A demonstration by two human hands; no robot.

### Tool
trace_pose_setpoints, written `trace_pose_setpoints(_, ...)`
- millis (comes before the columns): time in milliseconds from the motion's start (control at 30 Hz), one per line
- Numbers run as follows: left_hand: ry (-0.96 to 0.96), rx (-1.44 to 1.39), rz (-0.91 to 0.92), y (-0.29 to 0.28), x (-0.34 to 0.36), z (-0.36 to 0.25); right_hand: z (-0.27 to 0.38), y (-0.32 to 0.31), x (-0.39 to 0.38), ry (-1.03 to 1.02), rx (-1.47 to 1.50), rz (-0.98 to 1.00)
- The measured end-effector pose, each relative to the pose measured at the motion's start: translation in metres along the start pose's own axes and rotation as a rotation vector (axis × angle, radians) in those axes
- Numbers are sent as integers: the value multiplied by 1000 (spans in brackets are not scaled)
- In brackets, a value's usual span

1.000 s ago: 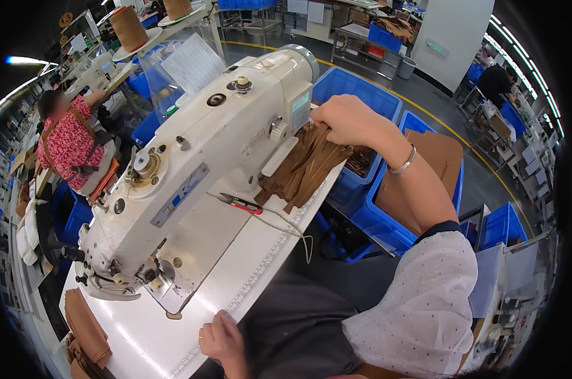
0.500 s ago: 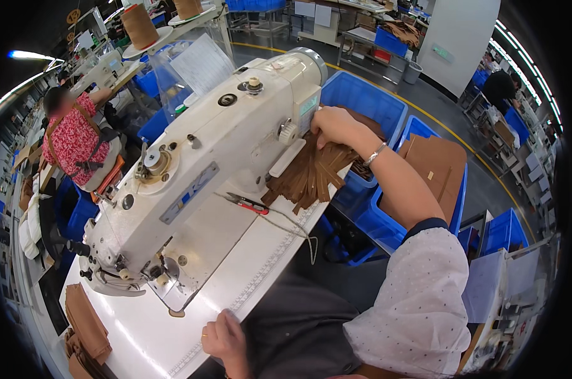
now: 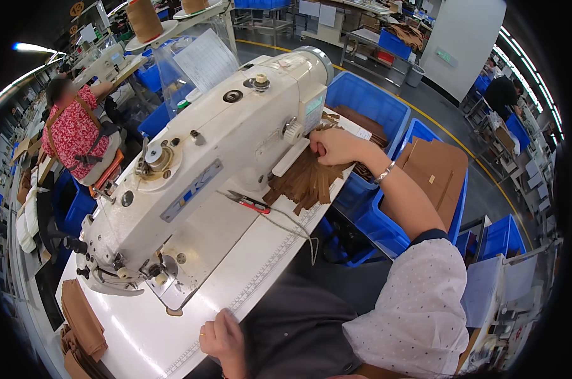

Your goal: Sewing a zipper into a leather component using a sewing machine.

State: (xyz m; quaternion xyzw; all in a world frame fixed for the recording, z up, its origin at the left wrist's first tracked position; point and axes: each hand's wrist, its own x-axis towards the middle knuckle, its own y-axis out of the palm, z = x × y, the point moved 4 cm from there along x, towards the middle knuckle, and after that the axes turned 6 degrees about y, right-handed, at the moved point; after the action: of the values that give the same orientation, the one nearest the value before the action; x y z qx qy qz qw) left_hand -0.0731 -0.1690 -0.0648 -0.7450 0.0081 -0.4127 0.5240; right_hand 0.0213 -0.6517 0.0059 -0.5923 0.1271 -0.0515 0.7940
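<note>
My right hand point(image 3: 335, 145) reaches behind the sewing machine's hand wheel point(image 3: 291, 131), fingers bent closed on the pile of brown fabric strips point(image 3: 298, 189). The white sewing machine point(image 3: 210, 151) spans the worktable point(image 3: 235, 284). My left hand point(image 3: 223, 341) rests at the table's front edge with curled fingers; whether they hold anything is hidden. Red-handled thread snips point(image 3: 248, 204) with a cord lie beside the strips. Folded brown pieces point(image 3: 84, 316) are stacked at the table's left end.
Blue bins point(image 3: 387, 101) behind and right of the table hold brown pieces point(image 3: 434, 174). Thread cones point(image 3: 145, 25) stand at the back left. A co-worker point(image 3: 74, 132) in a red patterned top sits to the left; another person point(image 3: 500, 95) works at the far right.
My right hand has shifted lower and turned, its fingers now deeper in the strips, with a white paper showing behind it. My left hand has stayed at the table edge.
</note>
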Motion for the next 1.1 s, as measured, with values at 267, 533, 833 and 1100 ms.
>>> trace_pose_setpoints(267,-15,5,-4,0,0,1,12,6,5,-101,36,-54)
trace_pose_setpoints(533,10,14,-21,1,1,0,-28,-17,-53,288,316,-79)
trace_pose_setpoints(833,-5,-13,-23,-1,1,2,18,33,-46,100,1145,390)
trace_pose_setpoints(1100,-9,-6,-13,0,-1,2,-20,-10,-46,39,-258,-474)
